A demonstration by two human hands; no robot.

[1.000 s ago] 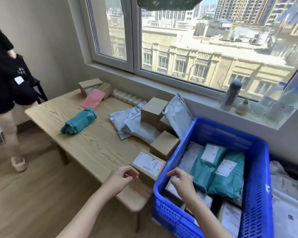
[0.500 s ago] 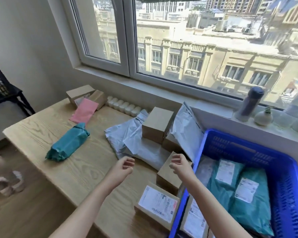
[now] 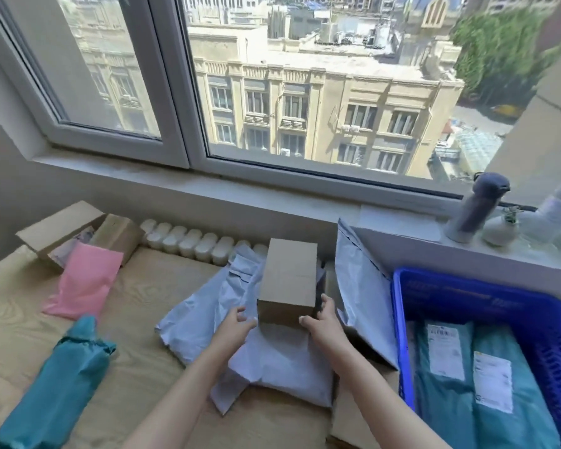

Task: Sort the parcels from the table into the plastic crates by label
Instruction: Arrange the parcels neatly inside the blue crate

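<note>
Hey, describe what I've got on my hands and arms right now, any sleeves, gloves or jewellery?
Nothing is worn on the left hand or the right hand: no gloves, and no rings show. The left forearm and right forearm are bare to the frame edge, with no sleeves, watch or bracelet in view.

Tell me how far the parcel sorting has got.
Done: at least two teal labelled parcels lie in the blue crate. In hand: the right hand grips the cardboard box, the left hand at its other side. Left on the table: grey mailers, a pink mailer, a teal parcel, two boxes at the back.
</note>
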